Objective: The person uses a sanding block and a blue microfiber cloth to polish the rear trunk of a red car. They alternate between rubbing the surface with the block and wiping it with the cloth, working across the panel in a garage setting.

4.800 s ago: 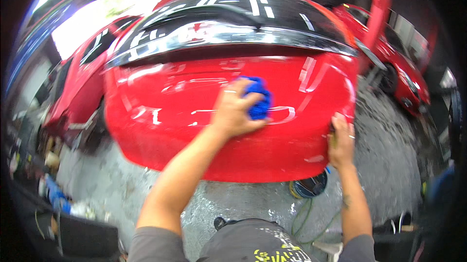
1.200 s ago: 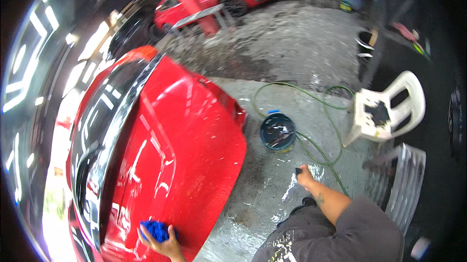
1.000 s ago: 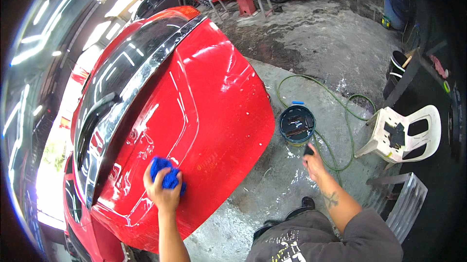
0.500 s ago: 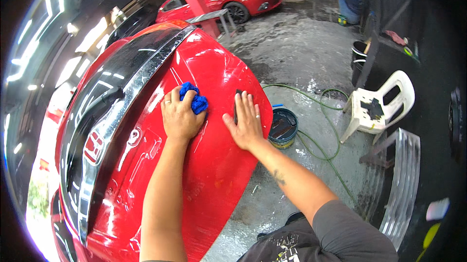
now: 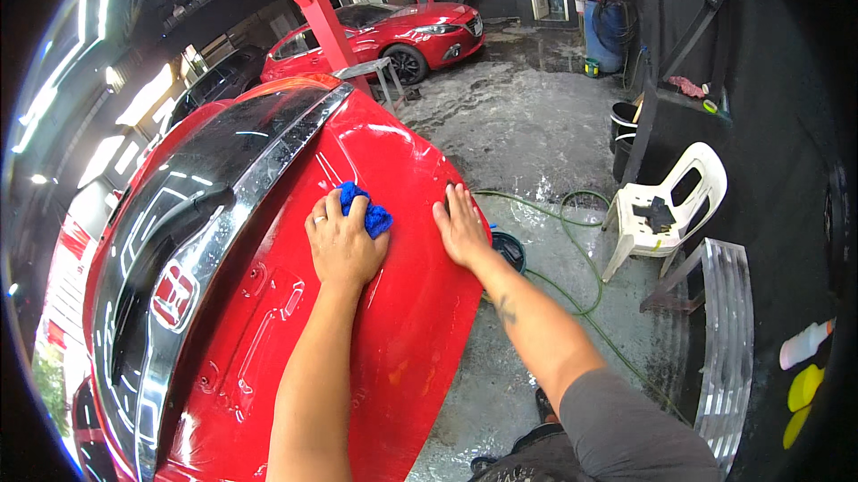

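Remotely, I am holding with my left hand (image 5: 346,248), its fingers half curled, a blue cloth (image 5: 378,221) against the red panel (image 5: 411,321). Further right, my right hand (image 5: 464,236) is resting flatter there, fingers extended; whether it is gripping the small dark object (image 5: 449,187), I cannot tell.

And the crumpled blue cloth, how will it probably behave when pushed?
The crumpled blue cloth is probably floppy, as it bunches in the grip of the left hand. It may slide easily, since the red car panel beneath looks glossy.
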`<state>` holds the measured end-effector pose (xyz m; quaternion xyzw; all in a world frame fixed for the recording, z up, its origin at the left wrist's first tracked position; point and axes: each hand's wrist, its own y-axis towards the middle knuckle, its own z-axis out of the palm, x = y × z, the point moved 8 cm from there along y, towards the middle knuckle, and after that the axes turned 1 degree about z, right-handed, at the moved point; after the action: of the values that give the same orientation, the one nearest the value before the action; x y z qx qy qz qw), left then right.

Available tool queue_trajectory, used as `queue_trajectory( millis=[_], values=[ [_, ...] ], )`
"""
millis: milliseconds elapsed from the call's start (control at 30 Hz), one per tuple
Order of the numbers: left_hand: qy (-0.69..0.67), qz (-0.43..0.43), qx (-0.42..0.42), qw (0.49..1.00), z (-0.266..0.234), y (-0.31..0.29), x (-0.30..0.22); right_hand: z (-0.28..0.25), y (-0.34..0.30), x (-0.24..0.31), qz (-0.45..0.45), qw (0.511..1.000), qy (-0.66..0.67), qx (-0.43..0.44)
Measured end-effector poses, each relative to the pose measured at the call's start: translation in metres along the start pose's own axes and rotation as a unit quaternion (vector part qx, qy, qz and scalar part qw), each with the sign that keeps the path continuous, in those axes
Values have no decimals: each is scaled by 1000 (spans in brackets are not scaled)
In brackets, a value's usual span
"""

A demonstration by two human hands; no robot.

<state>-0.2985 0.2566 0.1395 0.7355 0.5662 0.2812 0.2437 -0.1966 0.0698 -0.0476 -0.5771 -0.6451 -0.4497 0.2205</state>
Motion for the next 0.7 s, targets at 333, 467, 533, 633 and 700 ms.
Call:
queue_trajectory(
  millis=[333,467,533,633,700],
  values=[
    [32,-20,20,999,10,-14,16,29,-179,102,-225,974,-3,23],
    [29,-10,7,999,12,0,0,1,11,17,-52,998,-3,-47],
    [18,-13,20,1000,18,4,-4,1,27,6,-18,999,6,-51],
    [41,-19,12,999,9,-9,10,29,-79,79,-138,989,-21,-51],
    [41,-17,9,999,11,-8,10,26,-168,114,-204,977,51,37]
  ],
)
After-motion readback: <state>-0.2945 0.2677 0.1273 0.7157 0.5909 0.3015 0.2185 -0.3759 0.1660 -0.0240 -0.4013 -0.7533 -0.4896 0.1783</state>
